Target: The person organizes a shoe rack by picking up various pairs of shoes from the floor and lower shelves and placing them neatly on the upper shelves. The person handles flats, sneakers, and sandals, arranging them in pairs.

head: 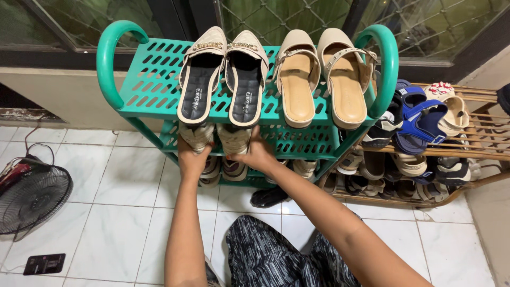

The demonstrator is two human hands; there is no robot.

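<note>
Down at the near edge, patterned dark trousers [265,255] fill the bottom of the view, both bare forearms reaching up and away over the white tiled floor [122,180]. Off to the left on those tiles, a flat black device [44,263], and just beyond it a black fan [32,199] lying on its back.

Now to the hands, both at the middle shelf of the green plastic shoe rack [149,85]. The left hand [192,159] is wrapped around the heel of the left beige shoe [196,135], fingers curled up against it. The right hand [258,154] grips the heel of the right beige shoe [234,139], thumb on the near side, fingers closed over it. The two shoes sit side by side, touching, toes pointing into the shelf, heels at its front edge, right in the palms.

Below them, more pale shoes are partly hidden on the bottom shelf, and a black shoe [268,196] sits on the floor under the right forearm.

Up on the top shelf, directly above the hands, a pair of cream mules with black insoles [223,79]; just beside them to the right, a pair of beige slingback flats [321,79].

Far right, a wooden rack [489,143] crowded with sandals, a blue pair [419,119] among them. Behind it all, dark window panes with wire mesh [276,16].
</note>
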